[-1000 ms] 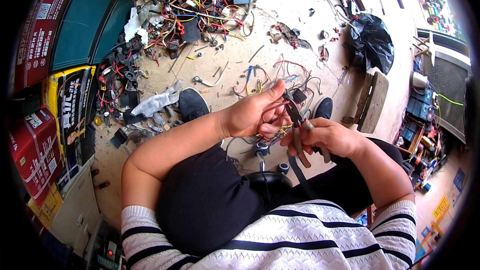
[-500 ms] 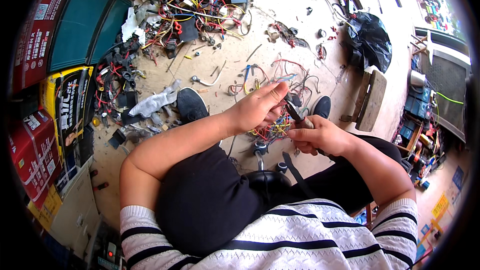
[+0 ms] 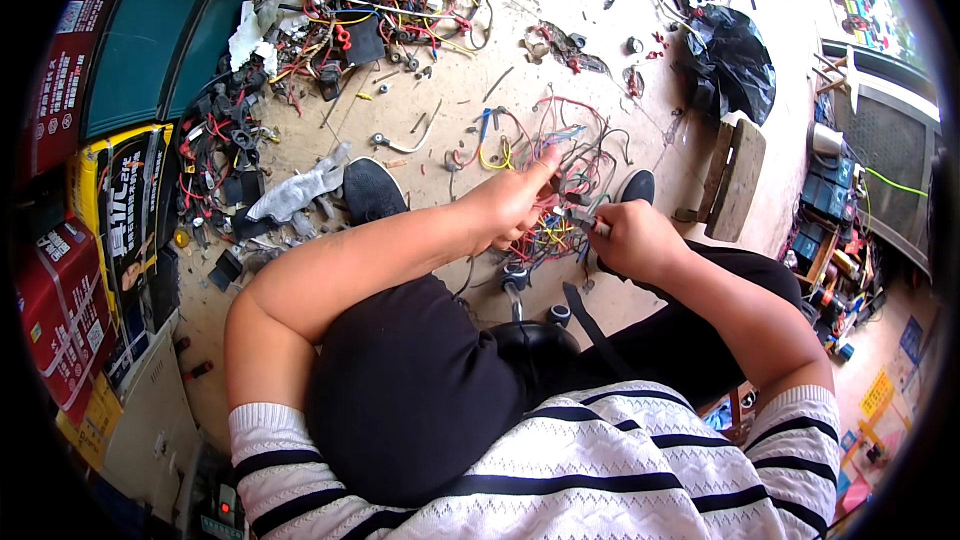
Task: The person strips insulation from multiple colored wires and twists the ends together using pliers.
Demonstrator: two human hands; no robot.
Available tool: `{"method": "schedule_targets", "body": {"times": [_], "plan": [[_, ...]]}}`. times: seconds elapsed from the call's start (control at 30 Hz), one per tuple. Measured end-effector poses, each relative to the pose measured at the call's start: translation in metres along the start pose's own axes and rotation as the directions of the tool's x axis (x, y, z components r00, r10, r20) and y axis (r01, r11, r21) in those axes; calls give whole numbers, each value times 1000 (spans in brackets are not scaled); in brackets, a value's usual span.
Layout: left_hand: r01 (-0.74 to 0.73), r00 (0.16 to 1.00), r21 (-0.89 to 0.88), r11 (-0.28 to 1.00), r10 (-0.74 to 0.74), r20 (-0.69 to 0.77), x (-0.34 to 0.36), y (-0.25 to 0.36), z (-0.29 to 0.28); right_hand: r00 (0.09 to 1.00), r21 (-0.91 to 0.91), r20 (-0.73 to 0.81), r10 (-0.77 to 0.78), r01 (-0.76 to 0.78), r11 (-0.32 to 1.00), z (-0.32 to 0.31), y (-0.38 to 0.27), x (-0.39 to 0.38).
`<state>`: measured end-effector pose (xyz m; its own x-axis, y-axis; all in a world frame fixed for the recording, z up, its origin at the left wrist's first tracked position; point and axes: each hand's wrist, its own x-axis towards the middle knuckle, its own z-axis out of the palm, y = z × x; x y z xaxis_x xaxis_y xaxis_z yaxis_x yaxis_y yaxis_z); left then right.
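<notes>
My left hand (image 3: 512,202) is closed above the floor, thumb pointing away from me. A bit of red wire (image 3: 549,202) shows at its fingertips; most of what it grips is hidden. Wrapped round the handles of a pair of pliers (image 3: 582,219), my right hand (image 3: 642,240) is just to the right. The dark jaws point left toward the red wire; whether they touch it I cannot tell. Beneath both hands lies a loose tangle of thin coloured wires (image 3: 560,240) on the floor, between my two dark shoes.
A large heap of cables (image 3: 400,0) covers the far left floor. Dark connectors (image 3: 215,140) and a grey glove (image 3: 300,188) lie left. Boxes (image 3: 60,290) stack along the left side. A black plastic bag (image 3: 730,65) and a wooden stool (image 3: 735,180) are at the right.
My right hand has turned, knuckles more upward, and the pliers' jaws have dropped from pointing up to pointing left. My left hand has shifted slightly left and down.
</notes>
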<state>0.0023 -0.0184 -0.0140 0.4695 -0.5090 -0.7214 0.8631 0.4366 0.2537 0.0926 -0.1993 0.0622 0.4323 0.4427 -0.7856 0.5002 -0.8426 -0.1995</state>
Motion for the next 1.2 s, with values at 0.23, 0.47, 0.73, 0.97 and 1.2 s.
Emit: {"method": "schedule_targets", "body": {"times": [0.23,0.47,0.73,0.97,1.2], "plan": [[37,998,-177,984,-28,56,21,-17,-9,994,176,-100,53,-34,984,3,8,14],[-184,963,-365,913,241,117,22,-10,-14,991,651,24,133,-116,751,-21,6,24],[-349,893,-254,902,403,203,13,4,-13,953,724,300,43,-257,640,-17,22,20],[-381,888,-220,898,422,183,6,9,-13,884,713,462,-69,-324,621,-28,17,13],[-255,916,-314,914,332,224,-1,11,-9,914,660,401,-57,-245,711,-23,19,15]]}}
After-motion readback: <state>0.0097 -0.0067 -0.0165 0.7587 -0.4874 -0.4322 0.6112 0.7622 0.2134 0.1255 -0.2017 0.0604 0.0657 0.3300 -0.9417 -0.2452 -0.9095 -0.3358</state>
